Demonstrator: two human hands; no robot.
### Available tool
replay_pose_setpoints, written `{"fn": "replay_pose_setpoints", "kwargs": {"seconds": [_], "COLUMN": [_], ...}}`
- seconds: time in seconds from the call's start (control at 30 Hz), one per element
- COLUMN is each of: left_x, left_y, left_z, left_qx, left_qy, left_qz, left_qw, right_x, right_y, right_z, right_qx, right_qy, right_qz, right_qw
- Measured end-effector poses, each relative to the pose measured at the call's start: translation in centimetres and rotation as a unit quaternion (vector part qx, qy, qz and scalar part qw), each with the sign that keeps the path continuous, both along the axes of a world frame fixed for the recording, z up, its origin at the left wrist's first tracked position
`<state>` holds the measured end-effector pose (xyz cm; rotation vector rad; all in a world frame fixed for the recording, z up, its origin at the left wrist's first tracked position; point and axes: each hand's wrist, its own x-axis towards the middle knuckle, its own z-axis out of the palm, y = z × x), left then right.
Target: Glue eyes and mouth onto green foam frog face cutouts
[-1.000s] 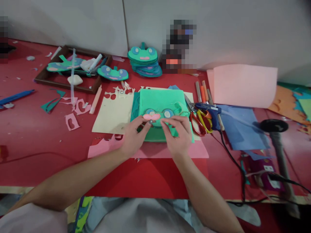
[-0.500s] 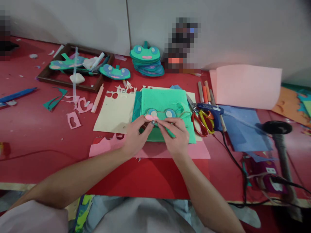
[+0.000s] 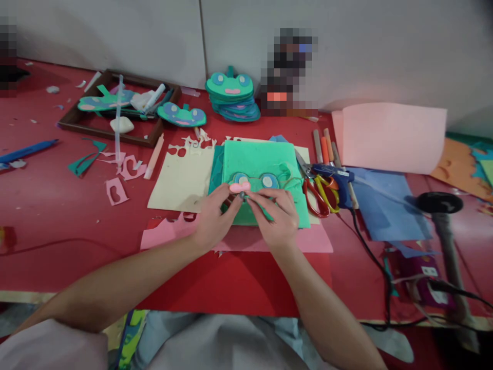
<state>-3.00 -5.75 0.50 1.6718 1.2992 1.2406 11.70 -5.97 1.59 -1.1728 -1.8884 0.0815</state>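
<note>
Pink piece: the small rounded pink piece (image 3: 236,188) is over the near part of the green sheets (image 3: 256,154), in front of the frog face (image 3: 269,182) that lies on them; whether it touches them I cannot tell.
Handling of the pink piece: probably very light, thin and bendy like craft foam, not slippery, but easily creased or torn at its narrow middle.
Where to take the pink piece: best by the outer rim at one rounded end, with fingertips only and little squeeze.
Left hand (image 3: 213,216): grip closed to a narrow pinch, thumb below and forefinger behind, grasping the pink piece by its left end.
Right hand (image 3: 283,218): thumb and forefinger nearly together at the piece's right end; whether this grip clasps it or only touches it, I cannot tell.
Dark spot at the left thumb: too small to make out.
Scissors (image 3: 316,199) and glue gun (image 3: 342,180): on the surface (image 3: 57,216), just right of the green sheets.
Stacked faces (image 3: 230,91): beyond the green sheets, near the wall (image 3: 154,41).
</note>
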Motion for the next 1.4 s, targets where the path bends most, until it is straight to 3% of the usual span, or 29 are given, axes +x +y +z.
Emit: {"fn": "replay_pose_setpoints", "kwargs": {"seconds": [0.2,0.4,0.8,1.4], "left_x": [-0.13,-0.28,-0.12,0.04], "left_y": [-0.09,-0.17,-0.08,-0.27], "left_z": [0.13,0.52,0.64,0.89], "left_qx": [0.015,0.038,0.068,0.111], "left_qy": [-0.034,0.034,0.05,0.064], "left_qz": [-0.032,-0.038,-0.051,-0.061], "left_qw": [0.999,0.998,0.995,0.99], "right_x": [-0.26,-0.5,-0.49,-0.48], "right_y": [0.02,-0.06,-0.12,-0.23], "right_z": [0.24,0.23,0.73,0.98], "right_qx": [0.012,0.006,-0.118,-0.103], "right_qy": [-0.003,0.054,0.128,0.117], "right_qz": [-0.01,-0.006,0.007,0.024], "right_qw": [1.0,0.999,0.985,0.987]}}
